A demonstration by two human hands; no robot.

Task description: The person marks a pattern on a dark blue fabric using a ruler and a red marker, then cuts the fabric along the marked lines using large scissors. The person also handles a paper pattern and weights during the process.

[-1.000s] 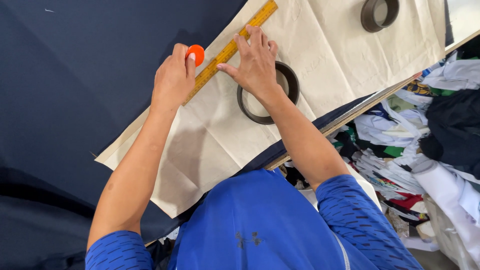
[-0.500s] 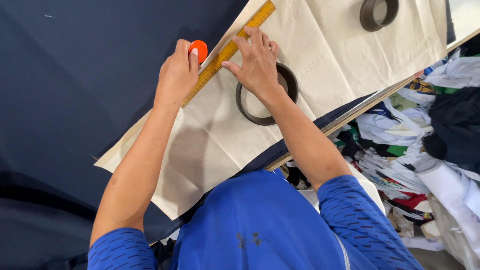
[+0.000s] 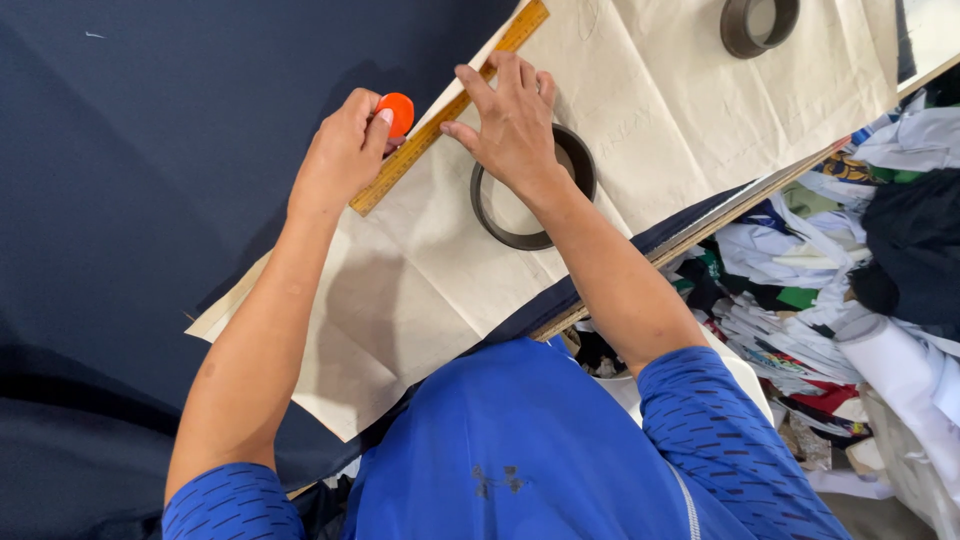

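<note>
My left hand (image 3: 335, 155) pinches a small round orange marker (image 3: 397, 110) against the edge of a yellow wooden ruler (image 3: 440, 115). The ruler lies slanted along the border of a cream paper pattern (image 3: 620, 110), which rests on dark navy fabric (image 3: 150, 170). My right hand (image 3: 512, 120) presses flat on the ruler with fingers spread, its wrist over a dark metal ring (image 3: 535, 185) lying on the paper.
A second dark ring (image 3: 758, 24) lies on the paper at the top right. The table's wooden edge (image 3: 700, 230) runs diagonally; beyond it, at the right, is a heap of mixed fabric scraps (image 3: 850, 260). My blue shirt (image 3: 520, 450) fills the bottom.
The ruler has shifted slightly down and left along the paper edge. My left hand with the orange marker moved a little left with it; my right hand stays pressed on the ruler.
</note>
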